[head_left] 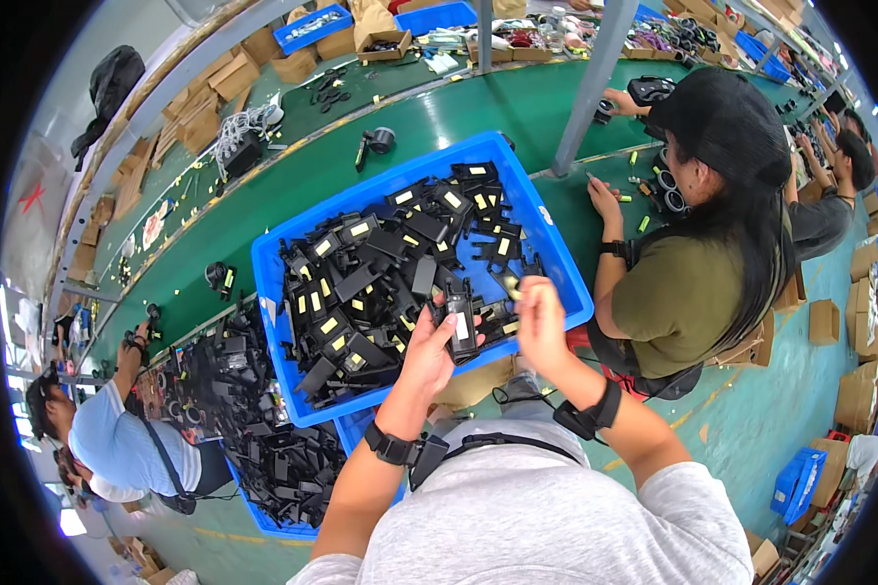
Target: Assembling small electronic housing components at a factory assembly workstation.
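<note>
In my left hand I hold a black plastic housing with a white label facing up, over the near edge of a large blue bin. Just to its right, my right hand is raised with the fingers pinched together; a small yellowish patch shows at the fingertips, too blurred to name. Several black plastic parts, many bearing small pale yellow labels, lie heaped in the bin. A bare blue patch of the bin's bottom shows at its right side.
A second blue bin of black parts stands at the lower left. Beyond runs a green conveyor belt with a few black devices on it. A co-worker sits close on my right beside a grey post; another person works at far left.
</note>
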Available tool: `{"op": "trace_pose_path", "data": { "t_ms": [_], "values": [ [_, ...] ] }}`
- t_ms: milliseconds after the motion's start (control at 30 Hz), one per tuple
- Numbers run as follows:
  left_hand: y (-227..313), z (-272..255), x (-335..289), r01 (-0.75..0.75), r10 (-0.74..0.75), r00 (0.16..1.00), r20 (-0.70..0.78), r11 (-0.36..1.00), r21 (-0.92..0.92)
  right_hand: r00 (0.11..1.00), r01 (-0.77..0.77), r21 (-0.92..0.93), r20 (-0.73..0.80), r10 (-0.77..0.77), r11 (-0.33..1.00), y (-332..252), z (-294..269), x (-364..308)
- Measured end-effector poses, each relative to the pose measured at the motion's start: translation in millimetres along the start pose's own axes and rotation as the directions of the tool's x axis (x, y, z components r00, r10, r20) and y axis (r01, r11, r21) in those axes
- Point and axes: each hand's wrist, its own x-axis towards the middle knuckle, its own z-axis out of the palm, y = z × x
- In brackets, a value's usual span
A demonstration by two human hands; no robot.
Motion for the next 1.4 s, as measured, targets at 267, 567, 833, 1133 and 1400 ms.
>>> {"op": "trace_pose_path", "data": {
  "t_ms": [267, 567, 833, 1133, 1400],
  "values": [
    [-3, -4, 1, -0.05, 0.052, 0.998, 0.043, 0.998, -0.039, 0.633, -0.31, -0.046, 0.736, 0.242, 0.95, -33, -69, -40],
    [-24, 11, 31, -0.1, 0.098, 0.995, 0.019, 0.989, 0.109, 0.834, -0.533, 0.087, 0.222, 0.505, 0.842, -10, 12, -2],
    [4, 0, 33, -0.109, 0.124, 0.968, -0.218, 0.991, 0.082, 0.651, -0.722, 0.105, -0.229, 0.723, 0.684, 101, -67, 88],
    [9, -49, 3, -0.09, 0.062, 0.983, -0.175, 0.983, -0.16, 0.72, -0.575, -0.694, -0.179, 0.671, 0.432, 168, -83, 90],
    [15, -51, -2, -0.186, 0.174, 0.97, -0.172, 0.981, -0.055, 0.927, -0.246, -0.353, -0.359, 0.112, 0.903, 81, -49, 88]
  ]
}}
